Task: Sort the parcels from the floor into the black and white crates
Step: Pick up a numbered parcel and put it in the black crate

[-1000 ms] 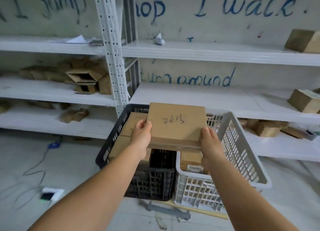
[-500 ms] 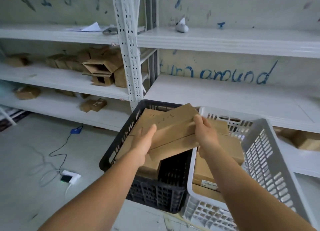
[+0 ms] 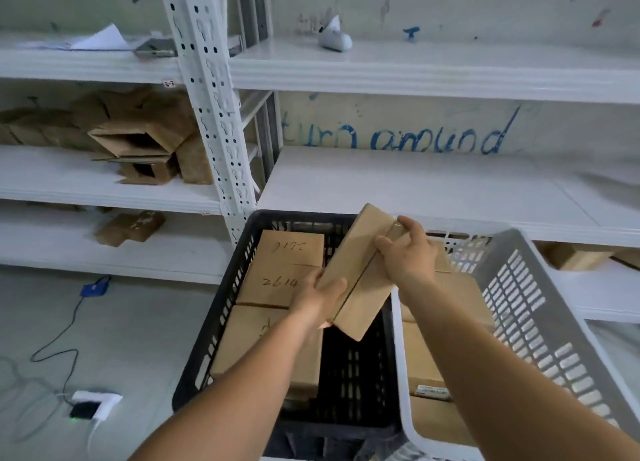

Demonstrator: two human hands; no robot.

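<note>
Cardboard parcel, flat and brown, is held tilted steeply over the black crate, its upper end leaning toward the white crate and its lower corner hanging above the bare dark gap at the black crate's right side. Left hand grips the parcel's lower left edge, thumb on top, fingers curled under. Right hand pinches the upper right end, fingers curled over the edge. Black crate sits just left of the white crate, walls touching. Inside the black crate, along its left side, lie stacked brown boxes; the far one has handwritten numbers, "2614" readable, the upper scrawl not clear. Nearer box in the black crate is partly hidden by the left forearm. White crate holds more brown boxes, one with a small printed label, text too small to read. Behind the black crate stands white metal shelving with a perforated upright post. Left of that post, on the middle shelf, a pile of open and crumpled cartons; one shelf lower, a single small carton. Top shelf carries papers and a small white object, unclear what. Wall behind the shelving has blue writing, "turn around". On the floor left of the black crate, a white power strip with a plugged black adapter and cables, and a blue item on a cord.
</note>
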